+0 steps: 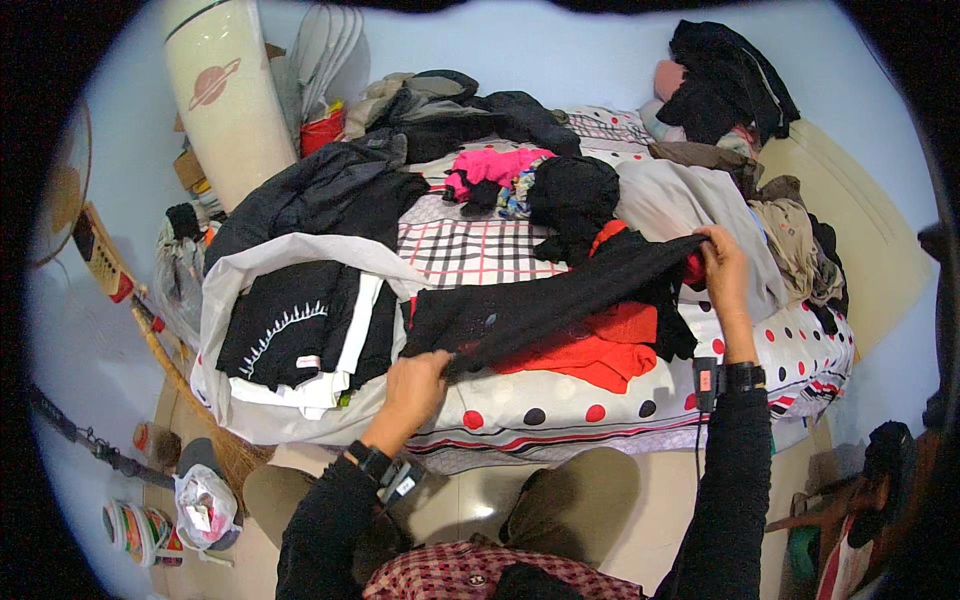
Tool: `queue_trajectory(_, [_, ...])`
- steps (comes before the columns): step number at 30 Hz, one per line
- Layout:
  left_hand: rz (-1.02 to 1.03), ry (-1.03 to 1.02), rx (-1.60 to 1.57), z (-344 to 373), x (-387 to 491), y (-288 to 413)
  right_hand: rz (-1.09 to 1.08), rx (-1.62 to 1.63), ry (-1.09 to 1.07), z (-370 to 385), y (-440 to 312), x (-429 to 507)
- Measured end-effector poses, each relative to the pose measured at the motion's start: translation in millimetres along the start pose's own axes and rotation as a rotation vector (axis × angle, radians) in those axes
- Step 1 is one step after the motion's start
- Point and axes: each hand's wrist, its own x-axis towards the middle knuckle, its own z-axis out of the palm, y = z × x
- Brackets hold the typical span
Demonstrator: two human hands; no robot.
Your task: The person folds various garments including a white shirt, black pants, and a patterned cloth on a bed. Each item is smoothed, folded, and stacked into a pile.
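Observation:
Between my two hands a black garment (555, 315) is stretched in a slanting band above the bed. My left hand (414, 391) pinches its lower edge near the middle of the view. Higher up on the right, my right hand (721, 262) grips its far end. Beneath the black cloth lies a red garment (592, 356), partly covered. Left of my left hand, a white bag (247, 266) lies open around folded clothes, among them a black garment with white stitching (289, 322) and a white piece of cloth (364, 322).
Behind the held cloth rest a bunched black garment (574, 195), a pink garment (495, 166) and dark jackets (307, 195). A grey garment (690, 210) covers the bed's right part. The dotted bedsheet (562, 416) hangs over the front edge. A straw broom (232, 450) leans at left.

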Motion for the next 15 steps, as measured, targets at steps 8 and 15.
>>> queue_trajectory(8, [-0.013, 0.243, -0.334, -111, 112, -56, 0.021, -0.134, -0.088, -59, -4, 47])
queue_trajectory(15, [0.079, 0.313, -0.567, -224, 168, -35, 0.154, 0.268, -0.24, -115, -9, 68])
